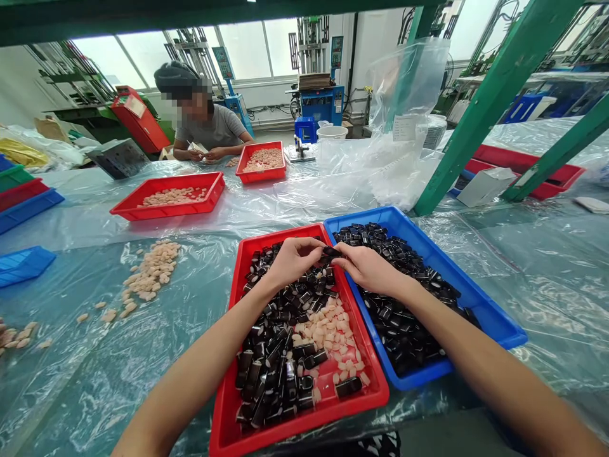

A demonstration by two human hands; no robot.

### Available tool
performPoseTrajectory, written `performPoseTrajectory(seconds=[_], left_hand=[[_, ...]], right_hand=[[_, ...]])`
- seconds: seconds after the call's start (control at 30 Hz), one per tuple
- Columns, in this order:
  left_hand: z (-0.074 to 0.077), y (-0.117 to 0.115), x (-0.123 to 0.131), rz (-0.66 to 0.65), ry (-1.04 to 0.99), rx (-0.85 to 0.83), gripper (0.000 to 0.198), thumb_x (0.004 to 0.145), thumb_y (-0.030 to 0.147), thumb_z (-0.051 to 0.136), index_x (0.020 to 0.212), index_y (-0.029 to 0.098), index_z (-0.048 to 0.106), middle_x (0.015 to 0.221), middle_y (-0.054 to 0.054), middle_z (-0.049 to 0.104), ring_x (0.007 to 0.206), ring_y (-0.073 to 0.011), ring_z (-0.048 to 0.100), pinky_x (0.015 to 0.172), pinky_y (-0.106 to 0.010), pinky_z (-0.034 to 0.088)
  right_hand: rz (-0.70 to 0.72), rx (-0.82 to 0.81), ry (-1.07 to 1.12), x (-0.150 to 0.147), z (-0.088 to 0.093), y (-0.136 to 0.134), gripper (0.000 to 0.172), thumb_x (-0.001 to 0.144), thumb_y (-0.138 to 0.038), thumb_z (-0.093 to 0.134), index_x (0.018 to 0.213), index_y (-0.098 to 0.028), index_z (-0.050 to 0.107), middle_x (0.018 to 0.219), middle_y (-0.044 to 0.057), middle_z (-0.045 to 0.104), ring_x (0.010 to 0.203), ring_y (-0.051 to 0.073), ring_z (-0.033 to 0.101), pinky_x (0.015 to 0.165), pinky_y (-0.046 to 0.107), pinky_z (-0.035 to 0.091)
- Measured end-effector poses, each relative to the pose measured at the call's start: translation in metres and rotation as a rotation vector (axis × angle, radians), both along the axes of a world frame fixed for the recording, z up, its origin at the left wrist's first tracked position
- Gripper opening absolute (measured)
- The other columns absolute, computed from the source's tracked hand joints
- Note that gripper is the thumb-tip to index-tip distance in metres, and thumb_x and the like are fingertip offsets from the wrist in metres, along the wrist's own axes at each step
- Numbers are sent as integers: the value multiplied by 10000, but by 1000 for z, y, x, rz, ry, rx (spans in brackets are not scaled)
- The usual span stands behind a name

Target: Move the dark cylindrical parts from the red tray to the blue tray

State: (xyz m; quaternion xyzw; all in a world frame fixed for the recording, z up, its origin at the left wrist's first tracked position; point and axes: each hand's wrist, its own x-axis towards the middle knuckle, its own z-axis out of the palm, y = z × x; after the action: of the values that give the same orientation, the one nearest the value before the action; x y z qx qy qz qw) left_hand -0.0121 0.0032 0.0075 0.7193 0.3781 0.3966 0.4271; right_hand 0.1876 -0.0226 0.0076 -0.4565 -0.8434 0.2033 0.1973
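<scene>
My left hand (295, 261) and my right hand (365, 265) meet above the touching rims of two trays. Between their fingertips is a small, glossy black part (332, 252), pinched from both sides; its exact kind is hard to make out. Under my left hand lies a red tray (380, 395) with many black cylinder-like pieces (266, 374) and a heap of small beige oval pieces (328, 327). Beneath my right forearm, a blue tray (509, 333) holds a pile of similar black pieces (404, 317).
Loose beige pieces (151, 270) lie left on the plastic-covered table. Farther back are two red trays of beige pieces (174, 197) (261, 162). A co-worker (209, 124) sits opposite, handling something small. A green post (495, 101) slants upward at right, beside a clear bag (404, 95).
</scene>
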Motion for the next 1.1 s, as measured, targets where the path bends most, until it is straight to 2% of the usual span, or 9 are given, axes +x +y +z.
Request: performPoseTrajectory(seconds=[0.13,0.27,0.5,1.1], left_hand=[[2,-1,1,7,-11,-50,180,789,254,583,807,129,711,698,-17,689,564,-100,591,557,-211,489],[1,0,1,-9,28,-63,152,795,253,552,774,136,647,657,10,609,547,-87,520,525,-207,413],[-1,0,2,2,63,24,150,863,253,480,765,159,543,674,32,492,577,-86,411,543,-215,344],[2,-2,0,-37,113,26,183,943,298,436,836,176,520,725,29,487,589,-94,437,567,-236,371]], right_hand=[[-11,-4,-10,0,2,-1,169,1009,-297,428,1031,-174,541,867,70,686,767,212,639,670,280,415],[-20,-8,-38,-1,2,-1,170,1006,-297,434,1043,-176,547,867,72,691,770,219,646,667,283,415],[-34,-13,-80,-2,1,-1,160,1006,-293,442,1027,-174,546,864,76,694,774,218,654,653,267,390],[-28,-28,-50,0,1,-1,140,1002,-291,428,964,-186,513,775,47,648,693,198,597,634,267,372]])
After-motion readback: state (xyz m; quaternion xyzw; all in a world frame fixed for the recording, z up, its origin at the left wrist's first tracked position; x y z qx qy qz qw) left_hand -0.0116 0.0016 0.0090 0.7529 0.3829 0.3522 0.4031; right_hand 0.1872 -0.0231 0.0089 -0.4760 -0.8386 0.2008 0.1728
